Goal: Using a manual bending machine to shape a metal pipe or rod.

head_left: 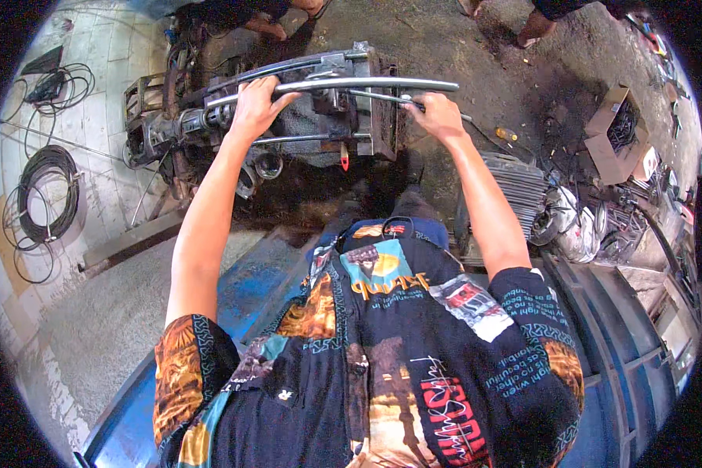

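Note:
A long, shiny metal bar (pixel 366 83) lies across a greasy metal machine (pixel 296 121) in front of me. My left hand (pixel 257 109) is closed around the bar near its left end. My right hand (pixel 438 117) sits just below the bar's right end, fingers closed on a thin metal rod (pixel 378 96) that runs left into the machine's middle. Smooth guide rods (pixel 296 139) span the machine behind and in front of the bar. A small red-tipped piece (pixel 345 160) hangs at its near side.
Coiled black cable (pixel 47 195) lies on pale floor at left. A cardboard box (pixel 616 136) of dark pieces stands at right, beyond a ribbed grey motor housing (pixel 503 191) and a white bag (pixel 577 226). Other people's feet (pixel 534 30) show at the far edge.

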A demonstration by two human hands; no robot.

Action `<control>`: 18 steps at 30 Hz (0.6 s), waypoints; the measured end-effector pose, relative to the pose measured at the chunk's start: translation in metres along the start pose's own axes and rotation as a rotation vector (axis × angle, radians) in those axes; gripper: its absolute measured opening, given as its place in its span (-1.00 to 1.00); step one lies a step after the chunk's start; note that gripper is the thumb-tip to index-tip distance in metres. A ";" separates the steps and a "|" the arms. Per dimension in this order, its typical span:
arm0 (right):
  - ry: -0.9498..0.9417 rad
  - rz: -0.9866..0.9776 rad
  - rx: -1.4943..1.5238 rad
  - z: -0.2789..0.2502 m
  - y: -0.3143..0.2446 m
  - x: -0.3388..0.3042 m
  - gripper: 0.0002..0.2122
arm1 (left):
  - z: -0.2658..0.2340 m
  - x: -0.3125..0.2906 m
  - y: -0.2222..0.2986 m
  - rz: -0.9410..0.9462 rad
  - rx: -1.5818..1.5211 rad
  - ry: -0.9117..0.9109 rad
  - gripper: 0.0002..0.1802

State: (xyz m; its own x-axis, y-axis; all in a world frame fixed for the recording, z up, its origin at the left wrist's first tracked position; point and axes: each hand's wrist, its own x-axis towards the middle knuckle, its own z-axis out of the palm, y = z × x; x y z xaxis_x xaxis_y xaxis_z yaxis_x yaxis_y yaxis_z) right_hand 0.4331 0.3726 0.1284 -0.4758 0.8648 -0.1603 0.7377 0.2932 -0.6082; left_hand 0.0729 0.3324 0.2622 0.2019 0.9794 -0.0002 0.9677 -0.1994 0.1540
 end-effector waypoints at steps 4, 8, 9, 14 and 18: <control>-0.028 0.012 0.007 -0.004 -0.002 0.001 -0.70 | -0.002 0.000 0.004 0.015 0.018 0.028 -0.47; -0.034 -0.006 0.004 0.002 -0.004 0.005 -0.69 | -0.001 -0.003 0.001 -0.040 0.010 0.010 -0.46; -0.036 -0.013 0.002 0.003 -0.004 0.007 -0.69 | -0.001 -0.003 0.002 -0.038 -0.002 0.014 -0.47; -0.058 -0.081 -0.012 0.016 -0.013 0.028 -0.71 | -0.001 -0.005 0.000 -0.047 -0.003 0.006 -0.47; -0.192 -0.068 -0.021 0.031 -0.046 0.050 -0.71 | -0.008 -0.009 0.002 -0.033 -0.204 0.134 -0.49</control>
State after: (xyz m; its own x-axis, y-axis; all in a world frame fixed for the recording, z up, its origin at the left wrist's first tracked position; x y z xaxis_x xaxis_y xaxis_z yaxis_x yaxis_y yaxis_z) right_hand 0.3604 0.3901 0.1247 -0.6062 0.7495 -0.2660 0.7095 0.3585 -0.6066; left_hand 0.0715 0.3233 0.2707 0.1361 0.9834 0.1203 0.9203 -0.1704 0.3522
